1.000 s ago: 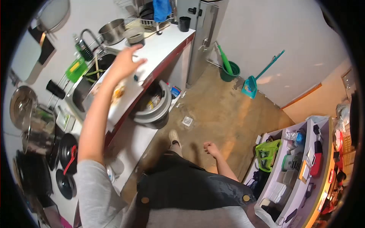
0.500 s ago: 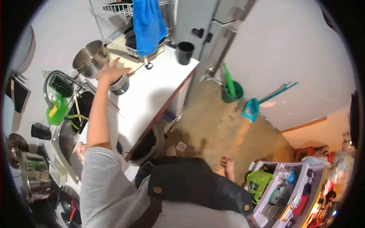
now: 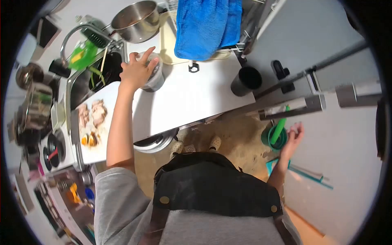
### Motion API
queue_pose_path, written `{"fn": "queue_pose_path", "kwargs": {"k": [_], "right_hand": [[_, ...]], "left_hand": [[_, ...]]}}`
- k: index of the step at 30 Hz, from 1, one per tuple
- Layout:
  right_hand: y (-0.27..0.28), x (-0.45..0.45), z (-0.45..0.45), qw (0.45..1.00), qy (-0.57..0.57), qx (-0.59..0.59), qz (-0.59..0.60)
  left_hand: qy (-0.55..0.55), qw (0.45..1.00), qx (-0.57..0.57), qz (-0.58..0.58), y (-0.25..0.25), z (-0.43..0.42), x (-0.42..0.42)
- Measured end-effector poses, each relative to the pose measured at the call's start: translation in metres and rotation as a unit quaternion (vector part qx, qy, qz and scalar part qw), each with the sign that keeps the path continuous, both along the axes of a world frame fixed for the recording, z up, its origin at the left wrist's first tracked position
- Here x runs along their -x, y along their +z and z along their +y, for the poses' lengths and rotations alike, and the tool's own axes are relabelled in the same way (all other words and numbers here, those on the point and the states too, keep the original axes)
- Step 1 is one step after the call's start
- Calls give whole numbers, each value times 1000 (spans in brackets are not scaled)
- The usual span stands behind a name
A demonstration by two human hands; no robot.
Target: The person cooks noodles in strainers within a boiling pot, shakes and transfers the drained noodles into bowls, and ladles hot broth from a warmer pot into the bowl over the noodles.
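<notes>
My left hand (image 3: 136, 73) is over a translucent round tub (image 3: 154, 83) on the white counter. Its fingers are spread across the top of the tub, hiding part of the rim, and they do not close around it. What the tub holds is not clear. Out to the side, my right hand (image 3: 293, 141) hangs in the air with fingers apart and nothing in them, close to the green bucket (image 3: 267, 136). Beyond the tub stands a steel pot (image 3: 141, 30). Pieces of pale meat (image 3: 98, 112) and a halved egg (image 3: 90, 139) lie on a white board left of my forearm.
A black cup (image 3: 246, 81) stands near the counter's right end. A blue towel (image 3: 208, 30) hangs from the rack at the back. Left are the sink (image 3: 73, 87), its faucet (image 3: 75, 30) and a green bottle (image 3: 83, 55). A teal dustpan handle (image 3: 308, 174) shows by the wall.
My view has turned and come closer to the counter, bringing the meat and egg into sight. My right hand has risen outward from beside my waist. My left hand remains at the tub.
</notes>
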State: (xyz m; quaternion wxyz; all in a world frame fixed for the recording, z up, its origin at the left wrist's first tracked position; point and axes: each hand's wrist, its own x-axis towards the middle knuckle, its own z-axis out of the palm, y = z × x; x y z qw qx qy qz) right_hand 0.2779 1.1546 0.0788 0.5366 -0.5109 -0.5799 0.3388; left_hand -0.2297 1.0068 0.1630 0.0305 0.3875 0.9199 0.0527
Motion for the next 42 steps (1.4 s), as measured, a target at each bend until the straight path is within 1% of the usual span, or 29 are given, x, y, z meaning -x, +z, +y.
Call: {"fn": "queue_pose_path", "kwargs": {"k": [1,2,4,5,8,9,12,14,16,17,18,20,21,22,23,24,25,26,29,30,31,32,33,34,35,37,38,42], "right_hand": [[18,6,21,1000,17,-15,15],[30,9,40,999,33,-30,29],[36,4,72,995,94,-26,-20],[40,8,79,989,144,1,47],[26,1,99,967,219,77,106],[32,14,94,972,172,70,144],[38,19,94,983,156,60,82],[32,19,97,979,159,51,113],[27,20,101,975,165,39,143],[29,23,99,980,142,35,133],[30,25,98,980,139,34,137],[31,27,98,980,135,31,142],[25,21,100,982,128,17,138],[14,10,104,983,123,3,135],[8,-1,106,984,120,-9,134],[8,-14,98,985,108,10,131],[2,-38,98,984,130,1,120],[-3,-63,95,984,145,-9,107],[1,-129,67,970,109,42,215],[-16,-165,72,986,96,9,138],[-35,-203,78,995,77,-24,60],[-54,-240,86,997,52,-57,-15],[-51,-256,87,998,23,-52,-14],[-41,-265,84,999,-6,-38,28],[-26,-273,81,996,-31,-22,76],[-4,-291,79,988,-71,0,137],[2,-302,78,984,-88,4,154],[10,-332,79,975,-130,10,182]], "left_hand": [[6,1000,-18,-2,-5,-2,-3],[13,999,-26,-37,-4,-6,-4],[24,993,-42,-109,-5,-20,-8],[38,987,-72,-135,-2,-26,-14],[42,949,-206,-234,-5,-59,-36],[88,932,-227,-270,-5,-68,-46],[209,859,-291,-365,-3,-88,-83],[248,817,-358,-379,-16,-100,-101],[282,751,-438,-405,-19,-106,-130],[305,716,-460,-427,-18,-107,-143],[321,696,-464,-445,-23,-110,-150],[346,656,-496,-451,-32,-111,-164],[351,644,-502,-458,-23,-108,-176],[342,619,-511,-489,-18,-108,-186],[355,598,-517,-499,-22,-108,-191],[368,579,-520,-509,-27,-108,-195],[408,547,-537,-497,-28,-105,-202],[400,519,-554,-514,-32,-110,-207],[343,442,-586,-586,-56,-112,-208],[290,439,-572,-630,-63,-118,-206],[293,429,-599,-610,-71,-117,-207],[273,441,-587,-622,-53,-115,-217],[260,442,-594,-619,-51,-113,-218],[256,429,-602,-623,-54,-113,-216],[234,429,-602,-631,-62,-117,-211],[224,430,-614,-623,-58,-115,-215],[219,443,-624,-605,-55,-115,-221],[203,464,-594,-625,-50,-119,-222]]}}
